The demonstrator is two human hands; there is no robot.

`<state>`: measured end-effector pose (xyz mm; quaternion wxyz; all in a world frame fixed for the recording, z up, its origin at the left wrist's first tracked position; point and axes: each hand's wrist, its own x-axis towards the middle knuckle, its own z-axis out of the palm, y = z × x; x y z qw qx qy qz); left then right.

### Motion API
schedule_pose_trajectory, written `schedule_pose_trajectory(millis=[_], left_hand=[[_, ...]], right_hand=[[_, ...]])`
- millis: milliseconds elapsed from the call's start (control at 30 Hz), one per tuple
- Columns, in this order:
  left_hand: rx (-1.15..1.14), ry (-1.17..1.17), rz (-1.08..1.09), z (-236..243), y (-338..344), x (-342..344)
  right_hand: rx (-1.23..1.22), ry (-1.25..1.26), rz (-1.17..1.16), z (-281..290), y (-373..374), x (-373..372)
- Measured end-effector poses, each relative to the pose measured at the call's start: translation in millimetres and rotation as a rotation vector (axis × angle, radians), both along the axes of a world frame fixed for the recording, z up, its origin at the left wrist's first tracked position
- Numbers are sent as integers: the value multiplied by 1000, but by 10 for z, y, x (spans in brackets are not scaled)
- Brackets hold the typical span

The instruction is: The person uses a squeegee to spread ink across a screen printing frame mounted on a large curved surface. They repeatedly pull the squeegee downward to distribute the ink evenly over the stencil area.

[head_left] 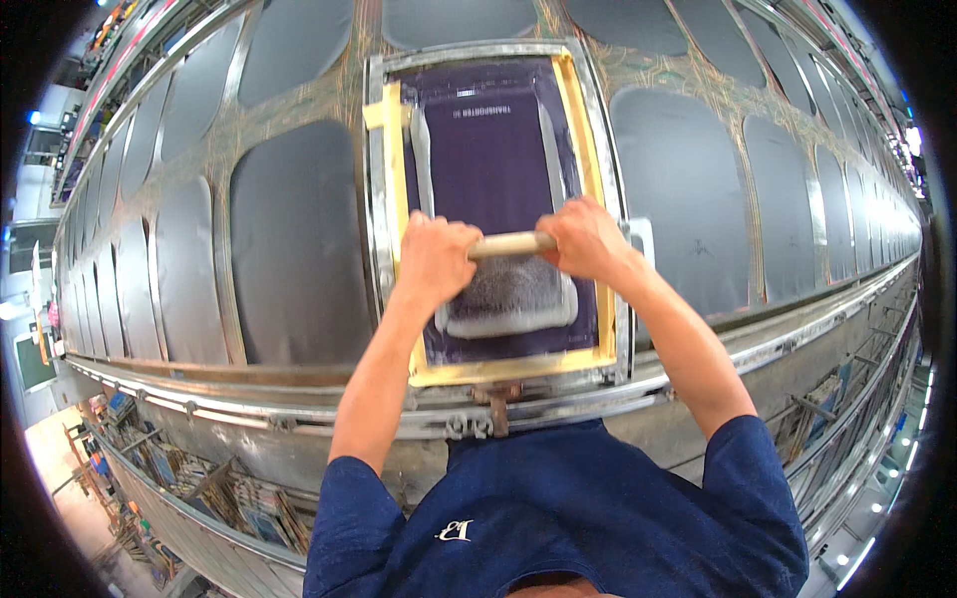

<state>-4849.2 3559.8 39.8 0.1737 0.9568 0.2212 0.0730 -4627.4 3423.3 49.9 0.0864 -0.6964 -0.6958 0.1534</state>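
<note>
A screen-printing frame (pixel 376 214) with metal edges lies across the long table in front of me. Yellow tape (pixel 586 130) borders its dark purple mesh (pixel 485 164), which carries a pale outline and small lettering near the far end. My left hand (pixel 436 259) is wrapped round the left end of a squeegee (pixel 511 245) with a wooden handle. Its right end is gripped by my right hand (pixel 588 237). The handle spans the frame crosswise, over the nearer half of the mesh. Below it a greyish, speckled patch shows on the mesh. The squeegee's blade is hidden from view.
Rows of dark grey rounded panels (pixel 297 244) lie on the long table to both sides and beyond the frame. A metal rail (pixel 249 417) runs along the near edge, with a clamp (pixel 498 404) by the frame. Racks of boards (pixel 239 493) stand below left.
</note>
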Motion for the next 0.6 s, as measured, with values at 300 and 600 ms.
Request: schedule_pose_trajectory(millis=[300, 600], left_hand=[[78, 78, 45, 12, 2187, 1568], [-59, 127, 74, -113, 2434, 1716]], right_hand=[[-69, 41, -130, -62, 2215, 1506], [-142, 93, -157, -259, 2477, 1628]])
